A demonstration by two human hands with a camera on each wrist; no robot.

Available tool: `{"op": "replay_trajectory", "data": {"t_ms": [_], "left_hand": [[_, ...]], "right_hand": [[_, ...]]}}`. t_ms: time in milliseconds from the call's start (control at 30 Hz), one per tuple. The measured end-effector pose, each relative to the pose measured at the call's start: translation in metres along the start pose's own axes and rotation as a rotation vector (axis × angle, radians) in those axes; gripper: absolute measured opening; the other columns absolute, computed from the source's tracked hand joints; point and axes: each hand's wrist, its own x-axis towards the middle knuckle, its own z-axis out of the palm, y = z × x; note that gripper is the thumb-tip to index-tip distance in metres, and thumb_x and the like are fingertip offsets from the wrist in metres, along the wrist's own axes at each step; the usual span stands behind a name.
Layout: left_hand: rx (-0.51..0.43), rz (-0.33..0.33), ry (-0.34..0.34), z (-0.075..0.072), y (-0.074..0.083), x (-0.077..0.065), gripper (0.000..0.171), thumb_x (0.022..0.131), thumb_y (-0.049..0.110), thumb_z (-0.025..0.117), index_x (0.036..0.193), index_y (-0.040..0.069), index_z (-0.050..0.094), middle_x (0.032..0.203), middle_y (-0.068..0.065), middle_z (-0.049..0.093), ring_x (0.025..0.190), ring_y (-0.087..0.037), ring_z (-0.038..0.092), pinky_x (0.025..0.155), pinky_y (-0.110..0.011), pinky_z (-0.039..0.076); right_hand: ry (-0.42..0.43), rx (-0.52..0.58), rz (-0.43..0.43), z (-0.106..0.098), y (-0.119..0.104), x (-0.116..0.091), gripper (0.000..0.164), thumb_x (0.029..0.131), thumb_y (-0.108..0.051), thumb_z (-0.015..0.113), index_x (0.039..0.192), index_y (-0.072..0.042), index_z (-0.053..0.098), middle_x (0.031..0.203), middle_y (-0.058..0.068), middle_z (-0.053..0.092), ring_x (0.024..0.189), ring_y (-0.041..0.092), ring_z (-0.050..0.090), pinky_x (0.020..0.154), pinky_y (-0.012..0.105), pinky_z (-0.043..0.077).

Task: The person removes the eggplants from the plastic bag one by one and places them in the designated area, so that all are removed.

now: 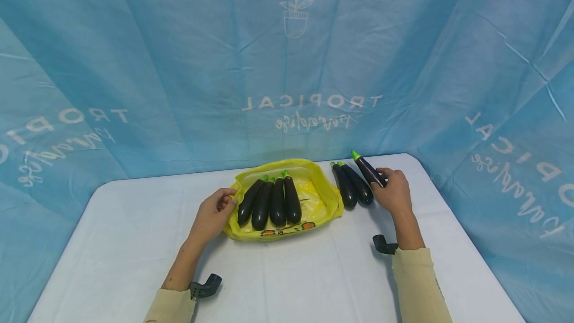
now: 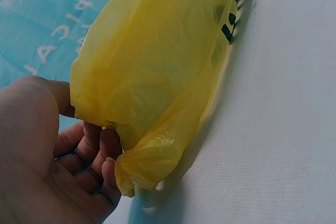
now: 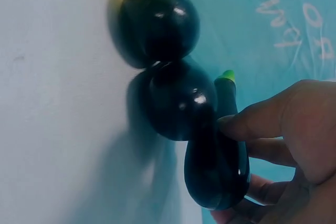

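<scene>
A yellow plastic bag [image 1: 320,202] lies spread on the table, its mouth wide, with several dark eggplants [image 1: 277,203] side by side inside. At its left edge, my left hand [image 1: 217,213] pinches the rim; in the left wrist view the thumb goes behind the yellow plastic [image 2: 152,72] and the fingers curl on the near side. My right hand [image 1: 394,191] grips an eggplant [image 1: 368,169] round its body, the green stem end pointing away from me. In the right wrist view this eggplant [image 3: 218,174] is between thumb and fingers. Two more eggplants [image 1: 344,186] lie just left of it.
A white cloth covers the table [image 1: 305,283]. Blue printed curtains [image 1: 202,64] hang behind it and at both sides, close to the back edge. Each wrist wears a black strap with a camera mount [image 1: 384,244].
</scene>
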Motion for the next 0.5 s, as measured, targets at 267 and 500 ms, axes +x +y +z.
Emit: {"op": "replay_trajectory", "data": {"t_ms": [267, 500], "left_hand": [[-0.007, 0.004, 0.002, 0.0004, -0.0006, 0.0007, 0.027, 0.104, 0.017, 0.063, 0.128, 0.005, 0.068, 0.099, -0.007, 0.060, 0.086, -0.022, 0.056, 0.071, -0.025, 0.047], [-0.007, 0.001, -0.001, -0.0007, 0.0001, 0.0002, 0.027, 0.104, 0.017, 0.062, 0.128, 0.005, 0.068, 0.099, -0.007, 0.060, 0.086, -0.021, 0.055, 0.071, -0.025, 0.047]], "right_hand": [[-0.047, -0.003, 0.029, 0.0039, 0.0040, 0.0019, 0.047, 0.100, -0.008, 0.063, 0.144, 0.007, 0.058, 0.131, 0.034, 0.055, 0.116, 0.046, 0.054, 0.094, 0.060, 0.049], [-0.104, 0.013, 0.057, 0.0045, 0.0066, 0.0017, 0.047, 0.102, -0.011, 0.061, 0.146, 0.006, 0.056, 0.138, 0.035, 0.054, 0.125, 0.050, 0.054, 0.103, 0.063, 0.048]]}}
